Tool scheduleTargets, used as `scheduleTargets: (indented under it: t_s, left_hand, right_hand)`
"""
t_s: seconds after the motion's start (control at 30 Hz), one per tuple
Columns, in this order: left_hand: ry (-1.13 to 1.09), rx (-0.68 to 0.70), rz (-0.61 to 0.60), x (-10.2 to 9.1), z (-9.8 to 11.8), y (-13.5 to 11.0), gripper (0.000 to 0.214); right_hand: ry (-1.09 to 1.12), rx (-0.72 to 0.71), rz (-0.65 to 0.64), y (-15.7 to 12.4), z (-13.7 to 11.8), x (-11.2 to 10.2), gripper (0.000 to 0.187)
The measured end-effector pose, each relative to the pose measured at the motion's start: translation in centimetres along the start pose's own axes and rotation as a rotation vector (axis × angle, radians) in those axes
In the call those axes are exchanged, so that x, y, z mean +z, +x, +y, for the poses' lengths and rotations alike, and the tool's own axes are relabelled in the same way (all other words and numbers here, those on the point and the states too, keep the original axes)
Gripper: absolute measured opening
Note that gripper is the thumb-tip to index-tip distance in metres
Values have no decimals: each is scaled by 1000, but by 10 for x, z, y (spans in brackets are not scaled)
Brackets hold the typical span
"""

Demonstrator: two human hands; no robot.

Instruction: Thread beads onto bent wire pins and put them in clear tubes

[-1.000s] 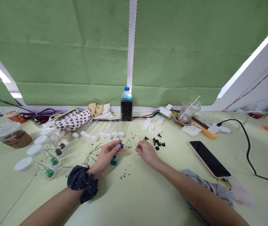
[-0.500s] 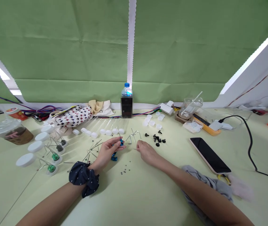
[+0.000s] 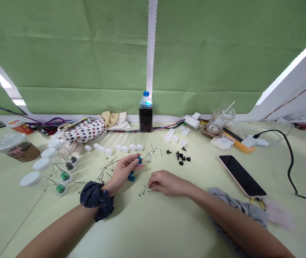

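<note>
My left hand [image 3: 123, 171] is closed in a pinch on a small shiny blue metal part [image 3: 139, 160]; a thin metal rod [image 3: 137, 148] points up from it. Just below those fingers, another blue metal part [image 3: 131, 176] lies on the table. My right hand [image 3: 167, 182] is low over the tabletop, fingertips pinched on a thin silvery metal rod [image 3: 150, 191], mostly hidden by the fingers. Its tip is close beside several tiny grey screws [image 3: 143, 194]. Beyond both hands lie bent metal hex keys [image 3: 153, 154].
Black screws [image 3: 181, 163] and white caps [image 3: 172, 137] lie right of centre. Clear tubes with white caps [image 3: 108, 152] lie behind my left hand. Green-beaded assemblies [image 3: 61, 189] and metal rods [image 3: 106, 168] are leftward. A phone [image 3: 241, 175] and grey cloth [image 3: 236, 204] lie right.
My right hand has moved down and slightly left, from near the hex keys to the tiny screws. My left hand still holds the blue part in nearly the same place.
</note>
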State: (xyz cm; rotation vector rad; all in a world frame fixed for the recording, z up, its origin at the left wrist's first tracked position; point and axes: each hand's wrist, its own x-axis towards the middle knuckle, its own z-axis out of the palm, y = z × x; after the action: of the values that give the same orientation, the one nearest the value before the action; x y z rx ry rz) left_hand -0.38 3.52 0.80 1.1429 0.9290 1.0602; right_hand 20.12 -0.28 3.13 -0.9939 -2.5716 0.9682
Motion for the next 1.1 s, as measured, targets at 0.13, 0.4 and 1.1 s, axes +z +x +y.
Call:
scheduleTargets:
  t_s: [0.13, 0.4, 1.1]
  left_hand:
    - [3, -2, 6, 0, 1, 0, 41]
    - [38, -4, -8, 1, 1, -1, 44]
    - [41, 0, -21, 2, 2, -1, 43]
  right_hand:
    - [20, -20, -47, -1, 2, -2, 19]
    - [20, -21, -61, -1, 0, -3, 25]
    - [-48, -43, -44, 0, 5, 4, 25]
